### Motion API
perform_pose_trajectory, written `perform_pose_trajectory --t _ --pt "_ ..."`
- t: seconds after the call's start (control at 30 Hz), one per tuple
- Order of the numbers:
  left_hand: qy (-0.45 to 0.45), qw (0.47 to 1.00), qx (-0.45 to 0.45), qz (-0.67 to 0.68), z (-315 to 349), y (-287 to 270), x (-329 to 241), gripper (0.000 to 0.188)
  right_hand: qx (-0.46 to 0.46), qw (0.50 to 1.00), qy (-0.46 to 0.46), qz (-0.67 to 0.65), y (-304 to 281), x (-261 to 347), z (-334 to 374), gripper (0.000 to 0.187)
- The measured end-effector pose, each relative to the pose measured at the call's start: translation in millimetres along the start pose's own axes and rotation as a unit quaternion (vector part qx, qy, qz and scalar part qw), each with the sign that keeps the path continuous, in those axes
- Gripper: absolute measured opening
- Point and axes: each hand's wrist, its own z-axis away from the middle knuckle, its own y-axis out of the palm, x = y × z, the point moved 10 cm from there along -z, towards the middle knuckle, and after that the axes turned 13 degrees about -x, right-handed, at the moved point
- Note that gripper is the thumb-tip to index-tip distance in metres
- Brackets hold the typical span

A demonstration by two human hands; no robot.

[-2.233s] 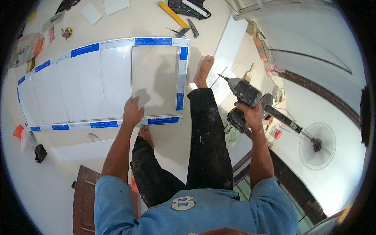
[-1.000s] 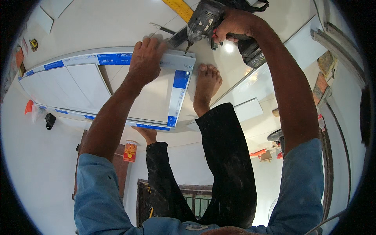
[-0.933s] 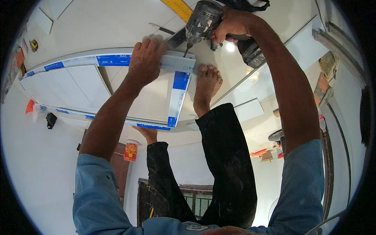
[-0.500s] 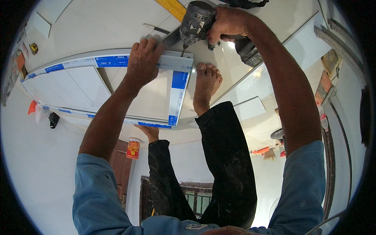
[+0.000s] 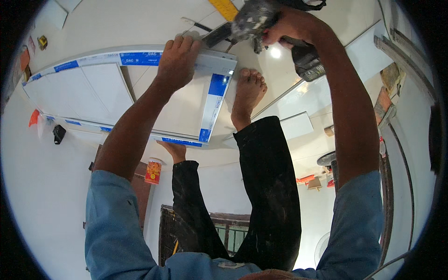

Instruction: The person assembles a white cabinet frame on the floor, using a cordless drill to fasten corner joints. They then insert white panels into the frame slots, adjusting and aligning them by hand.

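My right hand [image 5: 298,27] grips a black, worn cordless drill [image 5: 249,22] by its handle, the battery end toward the right. Its thin bit [image 5: 229,46] points down by the far right corner of a white frame [image 5: 215,100] with blue-printed protective film; whether it touches is unclear. My left hand [image 5: 179,63] is closed over the frame's far bar, left of that corner, its fingertips over the outer edge. White panels [image 5: 88,93] fill the frame's left part. One bare foot stands beside the frame's right end, the other by its near edge.
A yellow set square [image 5: 225,8] and a thin black-and-white tool [image 5: 196,24] lie on the tiles beyond the frame. A tape measure [image 5: 42,42] is at far left. Long white boards [image 5: 336,74] lie at right. An orange-red canister [image 5: 153,171] stands nearer me.
The drill has shifted right and its bit has come away from the spot on the frame's corner. My left hand keeps its hold on the bar. The view has shifted slightly.
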Motion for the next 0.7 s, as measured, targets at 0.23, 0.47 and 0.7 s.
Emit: perform_pose_trajectory --t 0.23,0.47,0.7 --pt "-0.042 0.997 -0.058 0.007 21 -11 2 0.058 -0.265 0.931 0.109 -0.225 -32 -26 115 0.054" --pt "-0.226 0.963 -0.115 0.096 106 -42 -5 0.095 -0.482 0.875 -0.033 0.032 1 -1 126 0.078" --pt "-0.382 0.903 0.036 0.196 312 30 -66 0.079 -0.514 0.85 0.04 0.108 33 -2 93 0.082"
